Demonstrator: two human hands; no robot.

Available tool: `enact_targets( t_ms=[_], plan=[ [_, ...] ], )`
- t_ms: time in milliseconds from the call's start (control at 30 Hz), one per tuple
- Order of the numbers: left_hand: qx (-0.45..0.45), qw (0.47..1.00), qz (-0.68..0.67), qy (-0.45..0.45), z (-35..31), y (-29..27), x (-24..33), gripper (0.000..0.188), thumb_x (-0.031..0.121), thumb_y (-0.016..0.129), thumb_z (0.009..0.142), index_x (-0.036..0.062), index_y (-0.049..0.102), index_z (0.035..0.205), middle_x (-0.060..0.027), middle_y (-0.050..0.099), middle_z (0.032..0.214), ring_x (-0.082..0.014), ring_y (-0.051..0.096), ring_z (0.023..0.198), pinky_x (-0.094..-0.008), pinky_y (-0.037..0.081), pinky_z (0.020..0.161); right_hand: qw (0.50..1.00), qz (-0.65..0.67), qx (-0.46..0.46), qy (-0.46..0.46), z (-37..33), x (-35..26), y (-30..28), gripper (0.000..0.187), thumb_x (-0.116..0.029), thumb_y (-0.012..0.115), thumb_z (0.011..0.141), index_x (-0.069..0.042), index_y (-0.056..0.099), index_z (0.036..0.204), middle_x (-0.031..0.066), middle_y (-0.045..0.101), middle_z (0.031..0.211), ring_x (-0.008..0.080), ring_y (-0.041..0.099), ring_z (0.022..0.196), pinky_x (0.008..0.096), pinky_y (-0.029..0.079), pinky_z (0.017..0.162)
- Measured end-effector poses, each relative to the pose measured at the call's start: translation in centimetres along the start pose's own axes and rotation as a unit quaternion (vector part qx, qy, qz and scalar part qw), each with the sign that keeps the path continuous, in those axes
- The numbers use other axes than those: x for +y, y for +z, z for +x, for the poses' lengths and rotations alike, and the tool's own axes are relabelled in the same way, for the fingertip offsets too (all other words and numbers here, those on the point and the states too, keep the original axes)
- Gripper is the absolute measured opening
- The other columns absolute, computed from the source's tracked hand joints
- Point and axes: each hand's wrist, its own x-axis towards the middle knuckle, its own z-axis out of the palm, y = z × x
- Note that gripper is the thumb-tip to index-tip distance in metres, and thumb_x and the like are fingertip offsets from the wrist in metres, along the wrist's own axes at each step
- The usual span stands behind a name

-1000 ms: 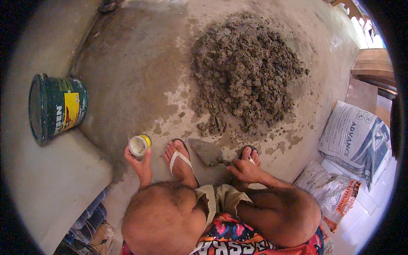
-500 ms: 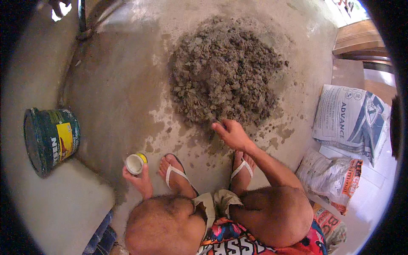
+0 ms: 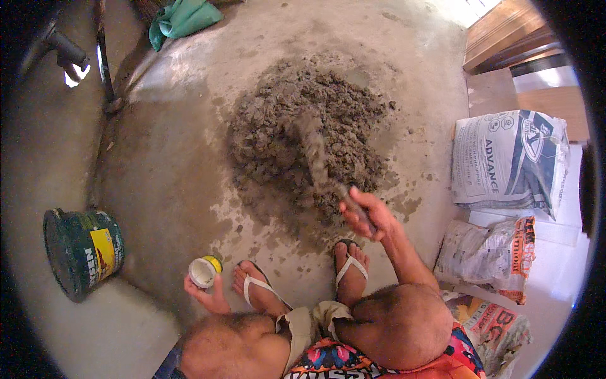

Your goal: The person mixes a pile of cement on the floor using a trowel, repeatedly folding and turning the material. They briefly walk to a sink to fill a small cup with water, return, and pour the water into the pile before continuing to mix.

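A heap of wet grey mortar (image 3: 265, 139) lies on the concrete floor ahead of my feet. My right hand (image 3: 369, 218) is closed round the handle of a trowel (image 3: 314, 151). Its mortar-coated blade reaches forward over the heap and is smeared by motion; I cannot tell whether the tip is in the mortar. Low on the left, my left hand (image 3: 210, 298) grips a small round tub (image 3: 202, 272), whitish inside with a yellow band. The tub's mouth faces up, beside my left foot.
A dark green lidded bucket (image 3: 82, 252) stands at the left. On the right are a white-and-grey cement bag (image 3: 505, 164), a crumpled bag (image 3: 480, 256) and another torn bag (image 3: 495, 328). Green cloth (image 3: 183, 22) lies at the far left; wooden boards (image 3: 505, 31) are at the far right.
The trowel, hidden in the mortar before, now shows over the heap. My right hand has shifted right and turned round its handle. My left hand still holds the tub; the view has tilted slightly.
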Motion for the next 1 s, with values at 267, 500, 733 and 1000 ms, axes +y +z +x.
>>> enact_targets(
  t_ms=[267,500,733,1000],
  plan=[
    [0.007,0.998,-0.022,-0.057,0.3,1.1,0.3,0.079,0.018,0.082,0.089,0.0018,0.033,0.149,-0.0166,0.046,0.143,-0.0284,0.048,0.132,-0.0438,0.036,0.114,0.973,0.223,0.014,0.056,0.5,-3.1,-1.8,0.048,-0.055,0.053,0.106,-0.009,0.063,0.098,-0.0027,0.055,0.062,0.0074,0.039,0.035,0.0245,0.030,0.027],
    [-0.017,1.000,-0.014,-0.016,1.0,0.5,0.3,0.079,0.015,0.081,0.088,0.0017,0.033,0.149,-0.0160,0.043,0.146,-0.0278,0.045,0.135,-0.0436,0.034,0.116,0.997,-0.053,0.048,-0.039,-4.0,-2.6,7.5,0.050,-0.054,0.048,0.108,-0.007,0.060,0.097,0.0001,0.049,0.060,0.0105,0.040,0.035,0.0268,0.031,0.028],
    [-0.051,0.998,-0.031,-0.011,2.2,3.4,2.6,0.079,0.017,0.080,0.089,0.0018,0.033,0.150,-0.0169,0.042,0.148,-0.0291,0.043,0.138,-0.0458,0.030,0.119,0.991,-0.036,0.127,-0.016,4.9,-2.9,5.5,0.052,-0.058,0.052,0.106,-0.008,0.056,0.094,-0.0005,0.047,0.059,0.0098,0.037,0.036,0.0273,0.029,0.030],
    [-0.047,0.998,-0.044,-0.021,2.4,4.3,1.6,0.078,0.014,0.079,0.089,0.0029,0.033,0.151,-0.0165,0.041,0.148,-0.0293,0.043,0.138,-0.0444,0.033,0.118,0.977,-0.133,0.167,-0.008,2.9,2.2,1.7,0.061,-0.067,0.049,0.103,-0.008,0.062,0.095,-0.0025,0.051,0.060,0.0103,0.042,0.039,0.0280,0.034,0.036]
  ],
)
